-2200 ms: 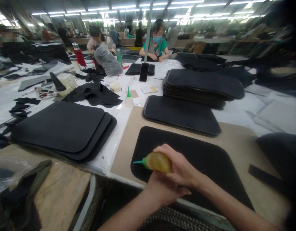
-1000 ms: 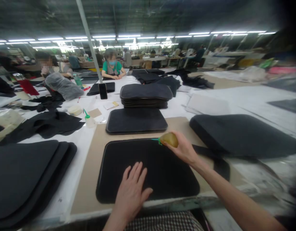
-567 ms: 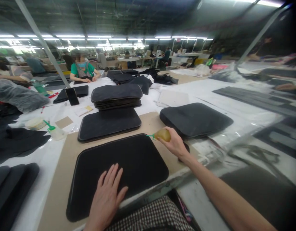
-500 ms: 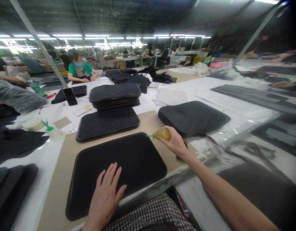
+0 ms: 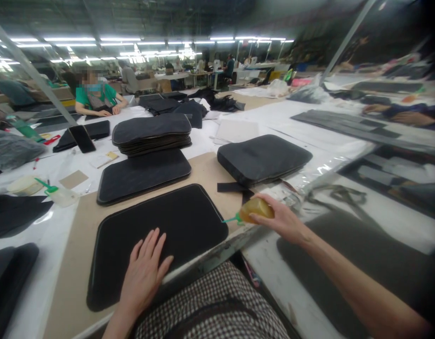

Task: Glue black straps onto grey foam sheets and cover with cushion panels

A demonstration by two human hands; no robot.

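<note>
A black padded panel with rounded corners point(image 5: 182, 216) lies flat on a brown board point(image 5: 67, 263) in front of me. My left hand point(image 5: 145, 266) rests on its near edge, fingers spread. My right hand point(image 5: 279, 219) is wrapped round a squeeze bottle of amber liquid point(image 5: 251, 210), held on its side. The bottle's thin green nozzle point(image 5: 231, 219) points left, with its tip at the panel's right edge; whether liquid comes out is too small to tell.
Behind the panel lie another black panel point(image 5: 145, 176), a stack of dark panels point(image 5: 152, 134) and a thick dark pile point(image 5: 263, 157). A second green-capped bottle point(image 5: 62, 194) and a phone point(image 5: 82, 138) are at left. Across the table sits a person in green point(image 5: 97, 96).
My right hand has brought the bottle nearer, its nozzle moving along the panel's right edge from the far corner toward the near one. My left hand stays on the panel. The view has shifted somewhat.
</note>
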